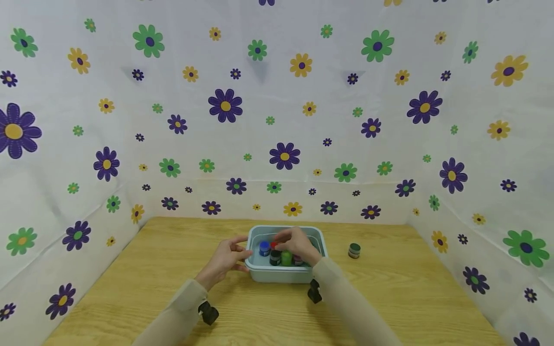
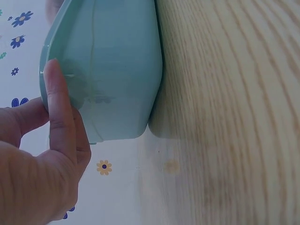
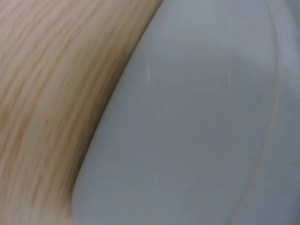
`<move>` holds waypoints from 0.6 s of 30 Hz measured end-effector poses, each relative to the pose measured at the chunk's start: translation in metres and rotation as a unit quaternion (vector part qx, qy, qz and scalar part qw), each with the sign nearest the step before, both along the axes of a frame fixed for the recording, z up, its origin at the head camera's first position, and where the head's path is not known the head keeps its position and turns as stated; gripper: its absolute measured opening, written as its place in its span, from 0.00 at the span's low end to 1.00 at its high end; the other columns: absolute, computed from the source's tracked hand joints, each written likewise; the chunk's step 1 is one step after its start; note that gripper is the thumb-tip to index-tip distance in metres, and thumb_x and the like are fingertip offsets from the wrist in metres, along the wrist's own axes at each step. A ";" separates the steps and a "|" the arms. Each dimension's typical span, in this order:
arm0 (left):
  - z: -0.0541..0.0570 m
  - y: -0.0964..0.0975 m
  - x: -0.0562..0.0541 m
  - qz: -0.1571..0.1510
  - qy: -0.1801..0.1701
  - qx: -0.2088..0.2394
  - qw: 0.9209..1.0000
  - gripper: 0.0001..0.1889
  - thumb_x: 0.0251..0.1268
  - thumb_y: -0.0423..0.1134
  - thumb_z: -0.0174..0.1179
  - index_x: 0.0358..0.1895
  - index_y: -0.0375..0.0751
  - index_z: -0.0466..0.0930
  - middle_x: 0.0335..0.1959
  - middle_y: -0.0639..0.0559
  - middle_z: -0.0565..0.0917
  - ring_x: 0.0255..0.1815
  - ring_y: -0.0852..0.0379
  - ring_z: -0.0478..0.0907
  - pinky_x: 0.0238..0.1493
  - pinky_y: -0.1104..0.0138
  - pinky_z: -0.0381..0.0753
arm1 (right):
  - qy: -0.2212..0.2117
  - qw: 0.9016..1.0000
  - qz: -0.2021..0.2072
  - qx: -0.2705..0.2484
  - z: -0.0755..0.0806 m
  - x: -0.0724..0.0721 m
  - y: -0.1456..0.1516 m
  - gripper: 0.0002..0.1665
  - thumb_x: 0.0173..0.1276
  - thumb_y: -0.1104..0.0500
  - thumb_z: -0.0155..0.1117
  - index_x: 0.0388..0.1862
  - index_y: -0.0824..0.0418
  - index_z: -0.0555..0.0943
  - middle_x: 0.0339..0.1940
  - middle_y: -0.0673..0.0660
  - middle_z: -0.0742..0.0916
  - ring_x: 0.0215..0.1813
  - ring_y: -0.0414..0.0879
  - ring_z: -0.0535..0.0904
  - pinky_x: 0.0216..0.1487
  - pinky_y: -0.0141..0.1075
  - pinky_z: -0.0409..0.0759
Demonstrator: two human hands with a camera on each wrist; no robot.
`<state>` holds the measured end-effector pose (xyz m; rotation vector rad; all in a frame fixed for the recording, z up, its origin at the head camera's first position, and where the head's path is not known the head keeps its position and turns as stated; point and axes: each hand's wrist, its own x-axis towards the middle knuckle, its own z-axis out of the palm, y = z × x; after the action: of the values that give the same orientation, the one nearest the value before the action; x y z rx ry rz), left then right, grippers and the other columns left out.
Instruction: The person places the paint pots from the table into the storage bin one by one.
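A light blue plastic box (image 1: 281, 275) stands on the table, holding several small paint jars. My left hand (image 1: 226, 259) grips the box's left end by the rim; in the left wrist view, the left hand (image 2: 51, 140) has its fingers against the outer wall. My right hand (image 1: 296, 244) reaches down into the box, thumb and finger pinching a red jar (image 1: 273, 245), partly hidden by them. Around it are a blue jar (image 1: 264, 248), a black jar (image 1: 275, 257) and a green jar (image 1: 286, 258). A dark purplish jar (image 1: 297, 260) lies partly under the right hand.
To the right of the box, a jar with a dark green lid (image 1: 354, 250) stands alone on the wooden table (image 1: 389, 288). Flower-printed cloth (image 1: 277, 120) encloses the table at the back and sides. The right wrist view shows only the box wall (image 3: 187, 117) and wood grain.
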<state>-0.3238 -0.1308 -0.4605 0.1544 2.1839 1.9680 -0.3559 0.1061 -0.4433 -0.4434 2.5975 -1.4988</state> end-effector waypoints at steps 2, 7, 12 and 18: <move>0.000 -0.001 0.000 0.003 -0.003 0.000 1.000 0.30 0.64 0.29 0.63 0.70 0.38 0.67 0.40 0.41 0.76 0.41 0.41 0.84 0.29 0.60 0.89 | -0.003 1.000 0.004 0.000 0.001 0.000 0.006 0.17 0.63 0.67 0.69 0.51 0.68 0.84 0.48 0.64 0.88 0.47 0.48 0.84 0.50 0.40 0.86; 0.000 0.000 -0.001 0.003 -0.003 -0.001 1.000 0.30 0.64 0.29 0.63 0.70 0.38 0.68 0.40 0.41 0.76 0.40 0.44 0.83 0.30 0.60 0.89 | -0.014 1.000 0.014 -0.013 0.006 0.004 0.019 0.17 0.64 0.66 0.68 0.53 0.68 0.83 0.50 0.64 0.87 0.49 0.50 0.84 0.52 0.42 0.86; 0.002 -0.001 0.000 0.010 -0.006 -0.003 1.000 0.30 0.64 0.29 0.63 0.70 0.38 0.67 0.40 0.41 0.77 0.38 0.46 0.83 0.29 0.60 0.89 | -0.023 0.999 0.024 -0.012 0.009 0.006 0.028 0.18 0.65 0.62 0.68 0.53 0.67 0.83 0.50 0.62 0.87 0.50 0.51 0.83 0.53 0.42 0.85; 0.000 -0.001 0.000 0.006 -0.008 -0.003 1.000 0.31 0.64 0.30 0.64 0.70 0.38 0.67 0.41 0.40 0.76 0.39 0.45 0.83 0.30 0.60 0.89 | -0.039 0.997 0.060 -0.029 0.013 0.010 0.038 0.20 0.68 0.60 0.66 0.57 0.68 0.80 0.52 0.65 0.86 0.51 0.53 0.83 0.54 0.43 0.85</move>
<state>-0.3242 -0.1314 -0.4601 0.1242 2.1870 1.9616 -0.3461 0.1443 -0.4304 -0.5262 2.4275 -1.5244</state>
